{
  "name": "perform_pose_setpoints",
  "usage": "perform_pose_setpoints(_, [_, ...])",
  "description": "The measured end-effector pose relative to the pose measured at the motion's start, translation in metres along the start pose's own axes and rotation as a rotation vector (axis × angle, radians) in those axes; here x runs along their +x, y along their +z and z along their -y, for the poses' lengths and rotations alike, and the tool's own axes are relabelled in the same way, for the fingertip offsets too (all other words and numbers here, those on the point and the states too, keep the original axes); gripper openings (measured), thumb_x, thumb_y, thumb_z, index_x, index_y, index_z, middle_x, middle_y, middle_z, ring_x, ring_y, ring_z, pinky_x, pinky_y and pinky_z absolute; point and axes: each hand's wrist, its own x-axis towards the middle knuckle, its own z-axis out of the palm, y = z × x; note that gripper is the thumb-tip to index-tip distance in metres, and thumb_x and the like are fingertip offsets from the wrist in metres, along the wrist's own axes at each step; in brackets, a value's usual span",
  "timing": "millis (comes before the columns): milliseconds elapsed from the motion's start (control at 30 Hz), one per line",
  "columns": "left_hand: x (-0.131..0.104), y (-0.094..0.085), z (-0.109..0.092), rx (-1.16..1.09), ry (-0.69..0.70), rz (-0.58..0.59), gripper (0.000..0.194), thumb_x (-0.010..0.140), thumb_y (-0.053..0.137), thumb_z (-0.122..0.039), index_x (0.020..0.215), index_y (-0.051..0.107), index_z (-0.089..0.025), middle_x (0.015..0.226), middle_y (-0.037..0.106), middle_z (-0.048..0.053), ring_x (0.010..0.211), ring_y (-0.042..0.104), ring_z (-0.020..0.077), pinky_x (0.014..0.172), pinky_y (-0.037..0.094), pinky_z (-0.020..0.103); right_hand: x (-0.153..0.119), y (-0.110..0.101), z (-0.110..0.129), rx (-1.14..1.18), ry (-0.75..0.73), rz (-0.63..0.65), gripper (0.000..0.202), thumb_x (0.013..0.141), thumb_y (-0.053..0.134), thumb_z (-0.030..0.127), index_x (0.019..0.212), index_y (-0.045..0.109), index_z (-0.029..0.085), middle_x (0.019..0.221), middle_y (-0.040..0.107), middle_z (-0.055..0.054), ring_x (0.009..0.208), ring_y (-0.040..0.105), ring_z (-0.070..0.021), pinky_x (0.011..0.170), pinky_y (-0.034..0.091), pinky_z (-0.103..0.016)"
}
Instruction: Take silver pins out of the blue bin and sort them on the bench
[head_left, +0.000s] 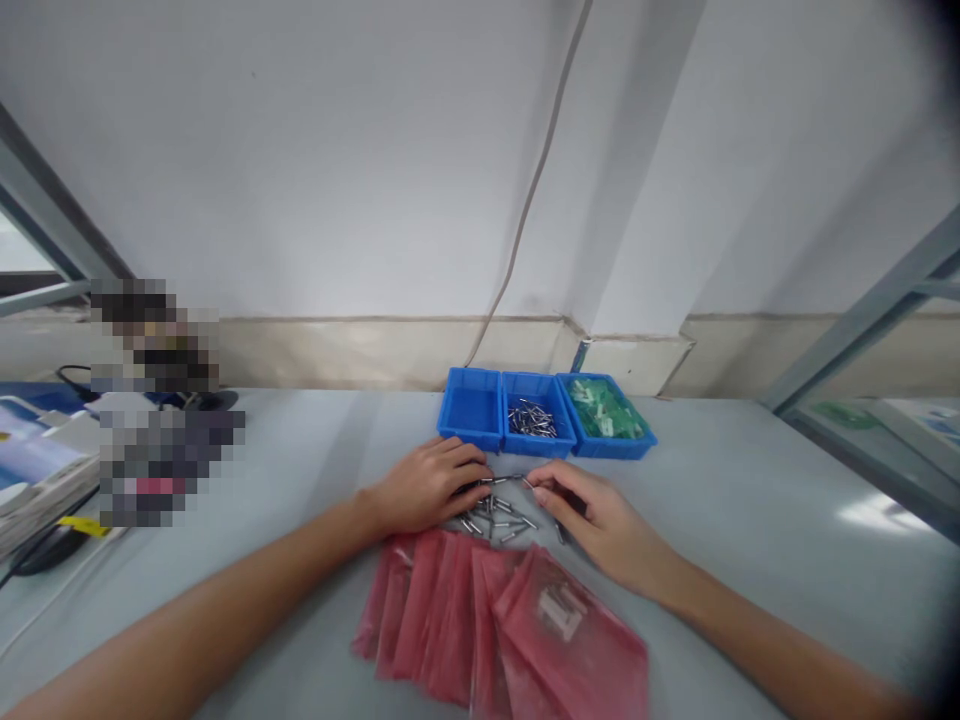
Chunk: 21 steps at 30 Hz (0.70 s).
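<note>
My left hand (429, 486) lies palm down on the table at the left side of a loose pile of small metal pins (504, 522). Its fingers are bent a little, with the thumb apart from them, and they cover part of the pile. At the pile's right side, my right hand (600, 515) pinches a thin metal pin (529, 484) between thumb and fingertips. Just below both hands, several pink plastic bags (450, 620) overlap in a fan. Pale pieces show through the rightmost bag (577, 630).
Behind the pile stand three blue bins: a bare one (470, 400), one of metal pins (532, 418), and one of green bags (606, 408). A wall rises behind them. At far left are a blurred-out person (161, 440), cables and a power strip (52, 500).
</note>
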Motion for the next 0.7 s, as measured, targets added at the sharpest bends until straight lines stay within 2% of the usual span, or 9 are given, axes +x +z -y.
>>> perform_pose_setpoints(700, [-0.0004,0.0007,0.001,-0.005,0.007,-0.001,0.03,0.113,0.047,-0.038,0.123,0.069,-0.019,0.122,0.07,0.007,0.108,0.066,0.022,0.097,0.05,0.036,-0.0013,0.0021,-0.0025,0.048,0.008,0.015,0.021,0.11,0.054,0.042,0.114,0.07,0.03,0.106,0.076,-0.001,0.097,0.07,-0.0226,0.084,0.052,-0.035])
